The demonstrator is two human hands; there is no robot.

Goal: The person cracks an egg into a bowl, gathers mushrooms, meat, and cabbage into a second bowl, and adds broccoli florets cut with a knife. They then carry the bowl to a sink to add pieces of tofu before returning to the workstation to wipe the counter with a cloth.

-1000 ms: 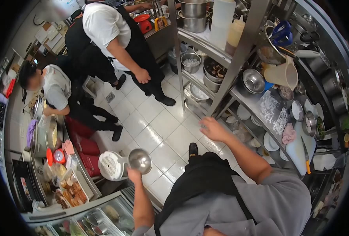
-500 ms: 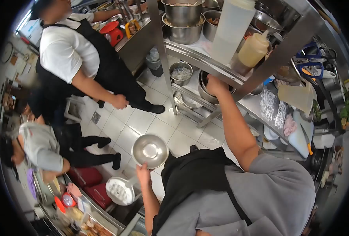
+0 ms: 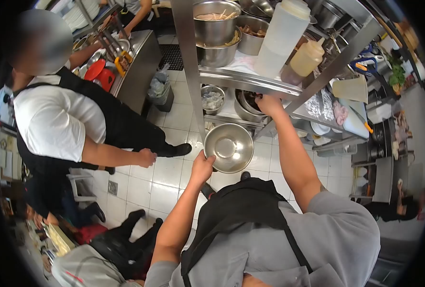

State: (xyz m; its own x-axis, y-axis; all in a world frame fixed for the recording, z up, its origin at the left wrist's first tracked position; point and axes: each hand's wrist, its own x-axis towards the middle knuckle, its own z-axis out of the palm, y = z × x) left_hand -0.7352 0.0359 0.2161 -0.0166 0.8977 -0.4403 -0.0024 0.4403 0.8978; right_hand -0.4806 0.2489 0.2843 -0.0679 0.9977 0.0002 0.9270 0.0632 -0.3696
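Round silver metal bowl [image 3: 228, 149], its rim in the left hand [image 3: 204, 168]; right hand [image 3: 269, 104] at a steel pot of dark food [image 3: 248, 102].

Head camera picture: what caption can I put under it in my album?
Left hand holds a shiny bowl; right hand reaches into a pot.

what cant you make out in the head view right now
- Head view: what the right hand touches in the steel pot, hidden by the hand
- Head view: the left hand's fingertips beneath the bowl, hidden by it
- Head view: what the far-right person handles, too small
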